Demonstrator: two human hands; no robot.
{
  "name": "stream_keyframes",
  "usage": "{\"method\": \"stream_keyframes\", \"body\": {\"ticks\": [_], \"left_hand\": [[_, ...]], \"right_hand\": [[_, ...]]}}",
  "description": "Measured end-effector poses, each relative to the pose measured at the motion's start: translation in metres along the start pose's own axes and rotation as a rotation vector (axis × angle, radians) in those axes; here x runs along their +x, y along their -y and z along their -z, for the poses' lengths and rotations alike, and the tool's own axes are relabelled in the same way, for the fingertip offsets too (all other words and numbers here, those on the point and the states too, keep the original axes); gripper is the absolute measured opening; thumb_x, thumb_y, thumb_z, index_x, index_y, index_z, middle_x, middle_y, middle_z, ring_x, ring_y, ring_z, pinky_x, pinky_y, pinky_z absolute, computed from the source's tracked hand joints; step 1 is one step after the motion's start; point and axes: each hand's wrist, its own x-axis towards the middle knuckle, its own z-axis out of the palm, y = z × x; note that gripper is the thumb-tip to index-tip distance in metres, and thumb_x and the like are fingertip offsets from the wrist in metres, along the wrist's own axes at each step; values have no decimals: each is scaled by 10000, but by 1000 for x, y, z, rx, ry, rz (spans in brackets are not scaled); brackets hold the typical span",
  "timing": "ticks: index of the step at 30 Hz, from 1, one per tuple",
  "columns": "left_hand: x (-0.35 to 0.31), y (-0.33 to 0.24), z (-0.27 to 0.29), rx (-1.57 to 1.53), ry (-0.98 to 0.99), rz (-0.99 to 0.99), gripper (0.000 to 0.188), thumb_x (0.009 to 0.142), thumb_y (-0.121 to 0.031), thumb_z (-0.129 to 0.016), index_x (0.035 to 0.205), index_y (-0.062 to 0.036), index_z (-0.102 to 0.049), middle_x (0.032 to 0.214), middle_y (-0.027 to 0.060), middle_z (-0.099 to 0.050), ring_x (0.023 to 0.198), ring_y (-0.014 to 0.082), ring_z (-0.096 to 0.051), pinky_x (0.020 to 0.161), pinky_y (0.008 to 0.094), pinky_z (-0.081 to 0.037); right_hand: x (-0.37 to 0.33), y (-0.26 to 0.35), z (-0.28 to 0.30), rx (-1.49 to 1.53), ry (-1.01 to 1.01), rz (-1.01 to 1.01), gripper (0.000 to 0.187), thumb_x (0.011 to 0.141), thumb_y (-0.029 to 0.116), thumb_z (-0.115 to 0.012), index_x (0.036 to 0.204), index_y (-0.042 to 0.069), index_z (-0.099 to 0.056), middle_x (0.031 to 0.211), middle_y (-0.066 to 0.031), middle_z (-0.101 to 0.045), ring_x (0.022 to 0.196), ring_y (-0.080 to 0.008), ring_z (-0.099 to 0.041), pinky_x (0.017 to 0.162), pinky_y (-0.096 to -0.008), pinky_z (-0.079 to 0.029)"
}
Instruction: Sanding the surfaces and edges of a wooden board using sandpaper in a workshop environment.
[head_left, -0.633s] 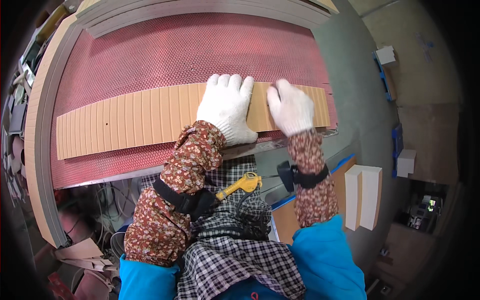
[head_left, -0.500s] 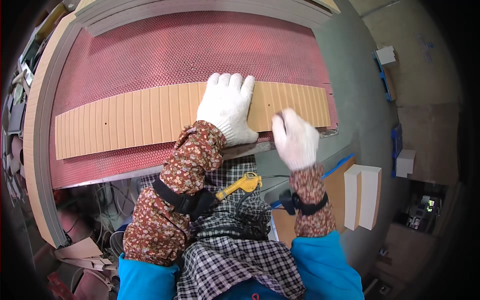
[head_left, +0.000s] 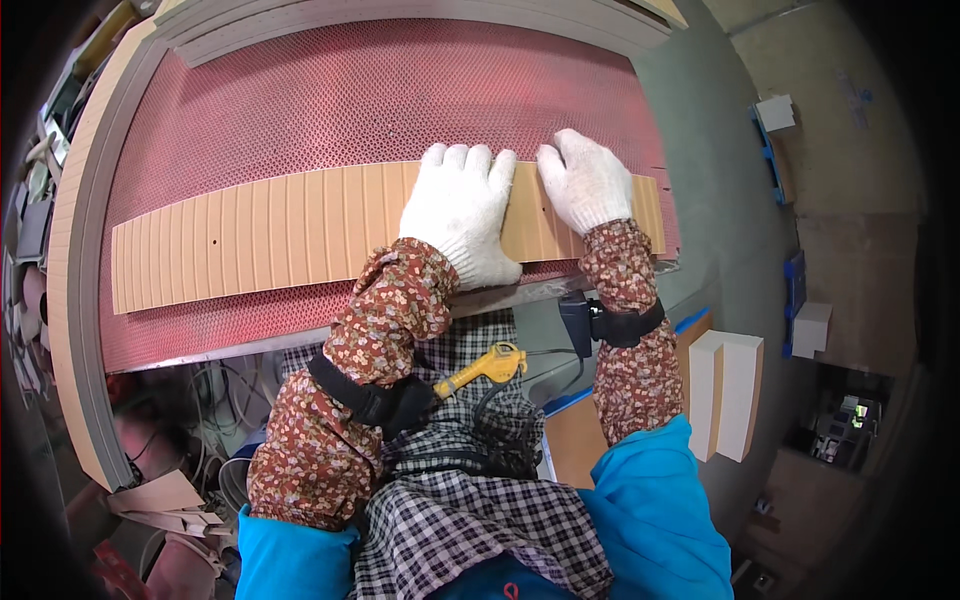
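Note:
A long tan board [head_left: 290, 230] with grooves across it and small dark holes lies on a red, mesh-textured bench surface [head_left: 380, 90]. My left hand [head_left: 462, 210], in a white knitted glove, rests flat on the board's middle with its fingers stretched toward the far edge and the thumb apart. To its right, my right hand [head_left: 588, 185], also gloved, is over the board's right part, with its fingertips at the far edge. Its fingers are curled together; whatever they may hold is hidden. A yellow air blow gun [head_left: 482, 370] with a dark hose is below the bench's near edge, against the checked apron.
Stacked boards [head_left: 90, 250] line the bench's left side, and more boards [head_left: 420, 18] lie along its far side. White-faced blocks [head_left: 728, 390] stand at the right beside a brown panel. Board scraps [head_left: 170, 505], hoses and clutter are at the lower left.
My right hand has moved away from me, from the board's near edge to its far edge. My left hand stays flat on the board, and the view has shifted slightly.

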Motion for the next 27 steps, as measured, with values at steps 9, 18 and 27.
{"method": "stream_keyframes", "body": {"ticks": [9, 18, 27], "left_hand": [[-10, 19, 23, -10, 15, 52, 820, 609, -405, -878, 1269, -8, -599, 1159, 189, -677, 1166, 371, -644, 1062, 487, -459], [-1, 1, -11, 10, 27, -6, 1103, 484, -604, -916, 1272, 97, -592, 1212, 215, -621, 1189, 353, -574, 1191, 519, -329], [8, 7, -34, 53, -91, 20, 1079, 411, -539, -925, 1243, 65, -597, 1210, 197, -623, 1213, 347, -569, 1176, 509, -336]], "right_hand": [[-107, 36, 16, 256, -68, -19, 171, 1019, 251, -671, 1017, 83, -706, 878, -198, -734, 825, -421, -725, 733, -494, -571], [-33, -20, -11, 175, -9, 51, 264, 1056, 248, -580, 1081, 3, -676, 1012, -300, -715, 947, -502, -690, 811, -546, -527], [-21, -37, -32, 133, -44, 77, 308, 1061, 248, -536, 1002, -50, -582, 986, -334, -650, 961, -534, -616, 840, -569, -470]]}}
